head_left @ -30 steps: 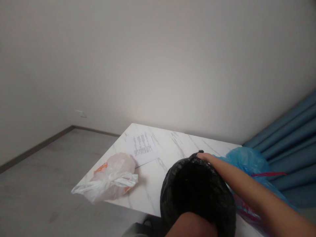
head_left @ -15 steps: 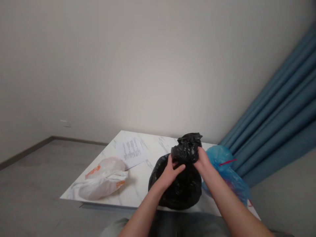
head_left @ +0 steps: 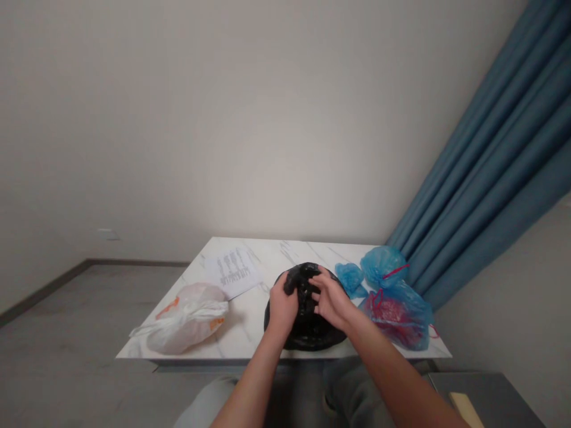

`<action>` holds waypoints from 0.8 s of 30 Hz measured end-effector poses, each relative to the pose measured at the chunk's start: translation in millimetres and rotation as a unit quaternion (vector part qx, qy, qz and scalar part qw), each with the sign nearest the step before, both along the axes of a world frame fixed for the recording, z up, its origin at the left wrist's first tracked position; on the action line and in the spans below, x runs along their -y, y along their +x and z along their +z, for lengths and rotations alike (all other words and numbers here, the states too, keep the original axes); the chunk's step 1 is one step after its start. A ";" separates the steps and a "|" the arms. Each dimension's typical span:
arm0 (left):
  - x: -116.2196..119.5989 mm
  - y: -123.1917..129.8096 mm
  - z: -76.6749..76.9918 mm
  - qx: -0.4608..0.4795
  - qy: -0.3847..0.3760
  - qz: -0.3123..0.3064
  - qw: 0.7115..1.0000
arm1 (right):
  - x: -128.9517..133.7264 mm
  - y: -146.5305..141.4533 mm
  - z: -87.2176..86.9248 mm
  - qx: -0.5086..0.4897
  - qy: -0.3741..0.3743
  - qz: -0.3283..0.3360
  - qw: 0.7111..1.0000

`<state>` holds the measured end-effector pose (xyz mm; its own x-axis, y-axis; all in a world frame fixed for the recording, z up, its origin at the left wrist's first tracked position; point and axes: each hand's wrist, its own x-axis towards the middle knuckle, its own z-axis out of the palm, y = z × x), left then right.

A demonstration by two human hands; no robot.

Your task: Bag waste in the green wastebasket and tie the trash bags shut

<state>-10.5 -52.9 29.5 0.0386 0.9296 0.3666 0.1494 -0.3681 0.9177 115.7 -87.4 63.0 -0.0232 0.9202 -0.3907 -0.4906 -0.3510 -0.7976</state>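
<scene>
A round bin lined with a black plastic bag (head_left: 312,342) stands near the front edge of the marble-patterned table. Over its opening is bunched black plastic (head_left: 306,279). My left hand (head_left: 284,303) is closed on this plastic at the left side of the bin's mouth. My right hand (head_left: 331,297) is over the right part of the opening, its fingers apart and curved beside the plastic; no object shows in it. The inside of the bin is dark and mostly hidden by my hands.
A tied white bag (head_left: 187,324) lies at the table's left, by a printed sheet (head_left: 232,270). Blue bags (head_left: 383,264), one with red contents (head_left: 395,318), lie at the right. A blue curtain (head_left: 486,160) hangs behind them. A dark surface (head_left: 491,398) stands lower right.
Both hands have come down with the black plastic, from above the bin's back rim to its mouth. My right hand has loosened. The view has shifted, and more blue bags show.
</scene>
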 end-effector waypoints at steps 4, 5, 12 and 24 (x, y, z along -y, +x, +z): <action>0.4 5.3 -2.8 -0.136 0.032 -0.030 0.990 | 1.8 -7.8 2.8 -0.074 -0.051 0.134 0.987; -0.2 7.8 -5.5 -0.171 0.033 -0.030 0.984 | 1.8 -12.3 0.0 -0.072 -0.079 0.137 0.985; -4.1 16.8 -9.6 -0.160 0.089 -0.088 0.979 | -25.4 -12.4 -18.5 0.049 0.000 -0.098 0.994; -62.4 -54.2 -15.4 -0.014 -0.244 0.158 0.957 | -28.5 46.3 -40.4 0.404 0.204 0.086 0.887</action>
<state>-64.7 9.5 14.1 -0.2697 0.9566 -0.1102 0.2095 0.1700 0.9629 162.1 -58.9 22.7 -0.0408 0.9989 0.0210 0.3329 0.0334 -0.9424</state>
